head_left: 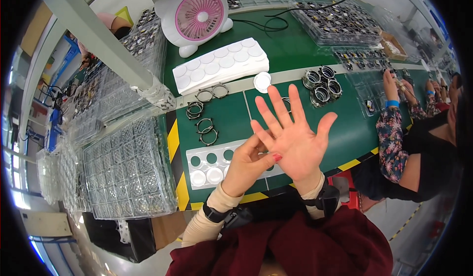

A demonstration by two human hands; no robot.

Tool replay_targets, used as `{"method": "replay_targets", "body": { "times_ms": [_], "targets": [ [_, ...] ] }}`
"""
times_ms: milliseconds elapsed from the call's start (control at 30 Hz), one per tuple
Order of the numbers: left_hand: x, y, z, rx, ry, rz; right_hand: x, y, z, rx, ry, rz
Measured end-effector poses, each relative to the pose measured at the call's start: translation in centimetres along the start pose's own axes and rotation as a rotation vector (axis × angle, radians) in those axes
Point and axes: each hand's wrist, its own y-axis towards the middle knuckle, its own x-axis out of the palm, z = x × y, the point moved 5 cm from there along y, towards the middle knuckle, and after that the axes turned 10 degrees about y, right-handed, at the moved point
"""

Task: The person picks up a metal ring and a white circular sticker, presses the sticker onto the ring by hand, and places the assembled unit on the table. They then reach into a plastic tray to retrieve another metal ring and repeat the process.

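My right hand [298, 150] is held up above the green bench, palm showing, fingers spread and nothing in it. My left hand [246, 165] has its fingers curled at the little-finger edge of that palm, its thumb lying over the palm's side. Under the hands lies a sheet [207, 165] with white round stickers and a row of cut-out holes. Several thin rings [206, 128] with small dark tabs lie to the left. Behind my right hand another ring [286, 101] is partly hidden. A white disc [262, 82] rests past my fingertips.
Stacked black-and-silver ring housings [321, 86] stand to the right. A stack of white sticker sheets [221, 64] and a cat-shaped fan [194, 17] are at the back. Clear trays [128, 172] lie left by a post [106, 39]. A co-worker's sleeve [391, 140] is at right.
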Motion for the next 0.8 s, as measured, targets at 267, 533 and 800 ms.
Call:
{"method": "replay_targets", "body": {
  "times_ms": [267, 533, 800],
  "targets": [
    [0.4, -0.7, 1.0, 0.023, -0.036, 0.187, 0.3, -1.0, 0.7, 0.047, -0.132, -0.197],
    [-0.1, -0.8, 2.5, 0.052, 0.147, 0.133, 0.8, -1.4, 0.6, 0.114, -0.216, -0.309],
    [-0.2, -1.0, 4.7, 0.187, 0.636, 0.120, 0.3, -2.0, 0.5, 0.192, -0.415, -0.362]
  ]
}}
